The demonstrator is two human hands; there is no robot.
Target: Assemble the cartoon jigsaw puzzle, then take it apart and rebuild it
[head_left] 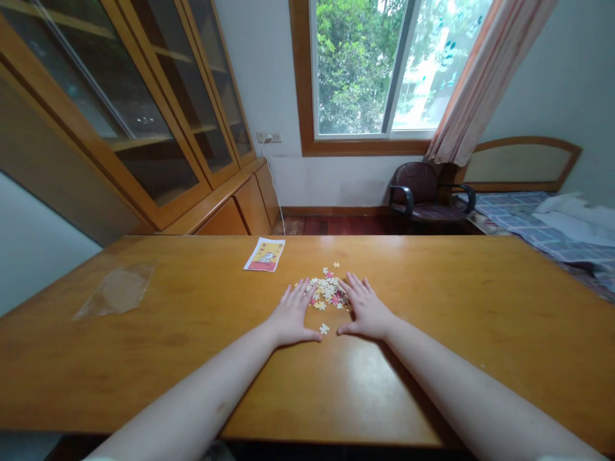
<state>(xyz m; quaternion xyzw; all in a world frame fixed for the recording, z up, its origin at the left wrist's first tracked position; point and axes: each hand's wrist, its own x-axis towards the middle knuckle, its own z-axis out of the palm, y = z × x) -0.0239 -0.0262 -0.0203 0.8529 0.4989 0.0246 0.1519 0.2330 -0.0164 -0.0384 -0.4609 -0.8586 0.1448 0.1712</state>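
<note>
A wooden table with a left hand and right hand cupped around a heap of puzzle pieces.

Behind the table stand a glass-doored cupboard on the left, a window in the middle, and a bed and dark chair on the right; a clear plastic bag lies flat toward the table's left end; both hands rest palm down, fingers a little apart and thumbs spread wide, clamped on nothing, fingertips at either side of the heap; beyond the left hand lies a yellow and red picture card; one loose piece sits between the thumbs, nearer the left one.
</note>
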